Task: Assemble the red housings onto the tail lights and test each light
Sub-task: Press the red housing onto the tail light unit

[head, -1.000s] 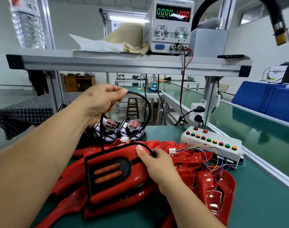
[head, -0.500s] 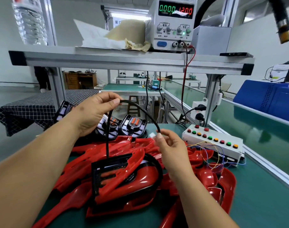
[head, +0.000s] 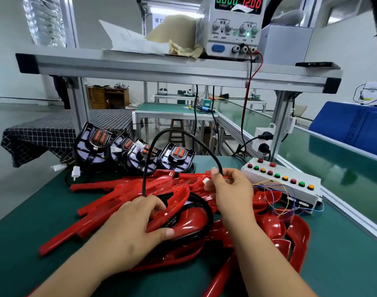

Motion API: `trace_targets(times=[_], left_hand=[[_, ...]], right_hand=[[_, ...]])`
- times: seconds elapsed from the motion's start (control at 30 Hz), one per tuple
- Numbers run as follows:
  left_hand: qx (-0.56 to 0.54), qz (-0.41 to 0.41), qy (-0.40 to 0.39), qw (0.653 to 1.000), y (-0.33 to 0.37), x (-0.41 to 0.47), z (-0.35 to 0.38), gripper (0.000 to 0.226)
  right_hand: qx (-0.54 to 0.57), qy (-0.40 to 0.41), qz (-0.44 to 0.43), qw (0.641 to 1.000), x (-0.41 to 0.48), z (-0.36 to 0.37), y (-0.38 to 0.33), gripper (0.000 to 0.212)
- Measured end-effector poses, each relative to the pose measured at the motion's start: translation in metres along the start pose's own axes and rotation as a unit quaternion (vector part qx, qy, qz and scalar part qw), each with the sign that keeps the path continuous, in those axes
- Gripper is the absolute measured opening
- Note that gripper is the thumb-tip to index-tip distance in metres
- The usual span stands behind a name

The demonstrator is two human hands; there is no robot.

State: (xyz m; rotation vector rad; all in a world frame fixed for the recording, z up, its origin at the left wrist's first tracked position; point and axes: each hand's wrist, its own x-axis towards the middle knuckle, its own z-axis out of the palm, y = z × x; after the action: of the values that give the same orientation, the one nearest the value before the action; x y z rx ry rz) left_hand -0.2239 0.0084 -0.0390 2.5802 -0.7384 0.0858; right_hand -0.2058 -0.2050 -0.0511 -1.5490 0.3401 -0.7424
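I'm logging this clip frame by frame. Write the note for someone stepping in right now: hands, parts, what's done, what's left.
Left hand: grips the tail light that has a red housing on it, lying on the pile of red housings.
Right hand: pinches that light's black cable near its white plug.
Test box sits to the right with its loose wires; the plug is not yet joined to them. Power supply reads 12.00, current 0.000.
Done: one housing looks fitted.
Left: plug in and test it, then do the bare lights at the back.
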Motion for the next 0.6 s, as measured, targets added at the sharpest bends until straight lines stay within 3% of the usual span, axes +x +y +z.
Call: trace_targets(times=[0.1,0.2,0.4,0.53,0.6], left_hand=[[-0.033,0.009,-0.025,0.999,-0.002,0.007,-0.001,0.031],[-0.101,0.009,0.001,0.995,-0.013,0.016,-0.007,0.021],[-0.359,-0.059,-0.03,0.931,-0.032,0.042,-0.025,0.011],[-0.378,-0.076,0.007,0.923,-0.034,0.045,-0.016,0.016],[-0.299,-0.119,0.065,0.945,-0.044,0.042,-0.015,0.021]], right_hand=[[0.078,-0.02,0.052,0.995,0.0,0.0,-0.004,0.016],[0.119,-0.065,0.074,0.988,-0.002,0.002,-0.008,0.016],[0.135,-0.24,0.055,0.96,-0.012,0.004,-0.004,0.011],[0.155,-0.232,0.04,0.959,-0.011,0.005,-0.002,0.025],[0.195,-0.194,0.06,0.96,-0.009,0.007,-0.002,0.022]])
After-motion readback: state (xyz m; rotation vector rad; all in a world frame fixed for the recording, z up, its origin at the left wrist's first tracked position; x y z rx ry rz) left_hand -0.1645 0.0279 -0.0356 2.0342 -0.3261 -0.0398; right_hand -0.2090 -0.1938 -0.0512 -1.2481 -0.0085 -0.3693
